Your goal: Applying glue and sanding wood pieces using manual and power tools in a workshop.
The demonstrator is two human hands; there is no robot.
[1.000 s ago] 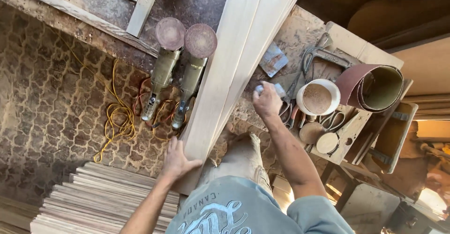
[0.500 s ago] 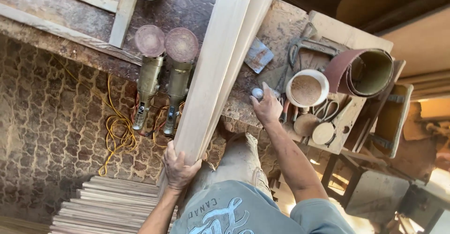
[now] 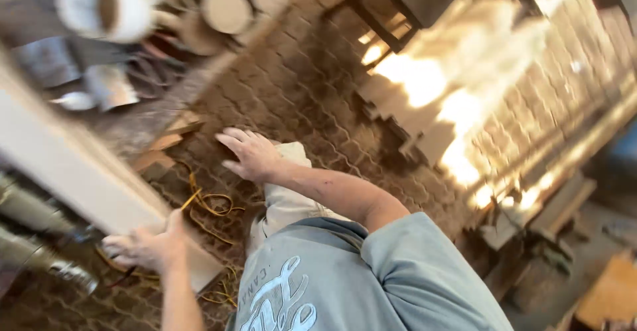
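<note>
Head view, tilted and blurred by motion, looks down over the person's grey printed shirt [image 3: 332, 278] onto a patterned tiled floor [image 3: 312, 85]. The left hand [image 3: 149, 248] sits at the near left, fingers curled round the near end of a long pale wooden plank [image 3: 73, 165], which it holds. The plank runs from that grip up and away toward the far left edge of the picture, slanting across the frame. The right hand [image 3: 249, 153] is out in front of the body near the middle, fingers spread wide and holding nothing, hovering above the floor and well apart from the plank. Just beside and below it lies a fold of light trouser cloth [image 3: 285, 192].

A yellow cable [image 3: 209, 205] loops on the floor between the two hands and passes under the plank's near end. At the far left, a white bowl [image 3: 106, 6] with brown contents rests on the table [image 3: 159, 115], and a round wooden disc [image 3: 227, 9] lies just to its right. Metal tool bodies [image 3: 26, 238] show dimly under the plank at the left edge; their kind is too blurred to tell. Stacked pale boards [image 3: 424, 105] lie on the floor at the far right, washed out by bright sunlight.
</note>
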